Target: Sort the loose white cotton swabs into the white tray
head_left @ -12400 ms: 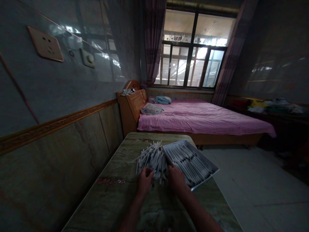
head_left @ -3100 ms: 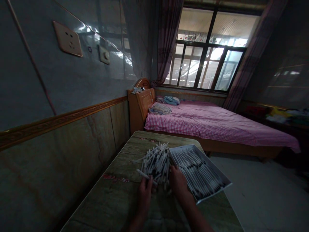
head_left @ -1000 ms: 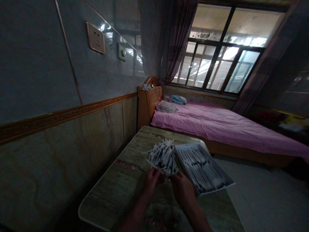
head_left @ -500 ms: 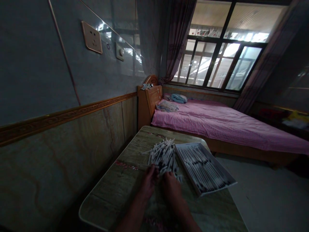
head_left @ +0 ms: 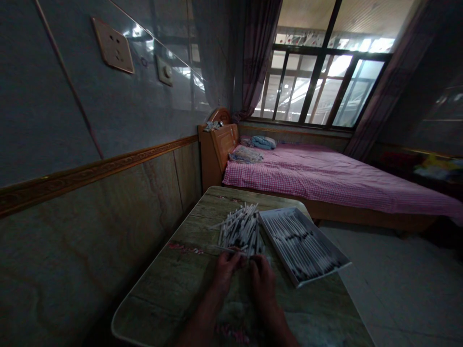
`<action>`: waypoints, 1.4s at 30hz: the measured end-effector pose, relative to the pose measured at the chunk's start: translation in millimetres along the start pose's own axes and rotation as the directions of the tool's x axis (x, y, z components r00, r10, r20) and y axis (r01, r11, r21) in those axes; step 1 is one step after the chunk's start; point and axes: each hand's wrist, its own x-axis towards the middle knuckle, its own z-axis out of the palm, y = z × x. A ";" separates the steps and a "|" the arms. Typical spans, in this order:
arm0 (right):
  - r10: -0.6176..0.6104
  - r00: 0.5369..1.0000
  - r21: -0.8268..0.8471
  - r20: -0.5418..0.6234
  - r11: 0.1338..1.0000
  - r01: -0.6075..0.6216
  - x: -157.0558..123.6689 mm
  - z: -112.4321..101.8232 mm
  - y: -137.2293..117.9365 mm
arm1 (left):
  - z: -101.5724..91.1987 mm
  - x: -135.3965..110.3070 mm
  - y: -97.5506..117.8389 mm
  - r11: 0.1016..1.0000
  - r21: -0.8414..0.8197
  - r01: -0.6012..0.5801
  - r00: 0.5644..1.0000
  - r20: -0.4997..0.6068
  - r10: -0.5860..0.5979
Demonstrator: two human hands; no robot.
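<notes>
Left hand (head_left: pixel 226 270): half-curled, fingers on the pile's near edge, hold unclear | right hand (head_left: pixel 262 284): half-curled, hold unclear | loose pile of thin white sticks (head_left: pixel 240 231): 12 o'clock | shallow white rectangular tray (head_left: pixel 321 235): 2 o'clock | green mottled tabletop (head_left: pixel 162 308): beneath | risk: a careless knock could shove the tray off the edge, spilling its rows

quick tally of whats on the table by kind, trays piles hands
trays: 1, white tray
loose piles: 1, pile of white sticks
hands: 2, left hand, right hand
total: 4 (single sticks are too many to count)
</notes>
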 end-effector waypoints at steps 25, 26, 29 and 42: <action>0.093 0.995 0.145 -0.030 0.986 -0.087 3.8 -2.2 7.3 | 3.5 -1.4 0.7 0.991 0.136 -0.010 1.000 0.030 0.006; 0.091 0.996 0.137 -0.023 0.987 -0.087 3.9 -2.6 6.8 | 3.3 -0.8 0.1 0.991 0.134 -0.009 1.000 0.026 0.006; 0.086 0.996 0.118 -0.008 0.989 -0.084 3.9 -3.1 5.8 | 2.7 -0.2 -0.5 0.991 0.132 -0.008 1.000 0.030 0.004; 0.080 0.997 0.191 0.006 0.978 -0.080 2.3 0.7 7.2 | 3.4 -2.2 -0.4 0.993 0.116 -0.004 1.000 0.019 0.002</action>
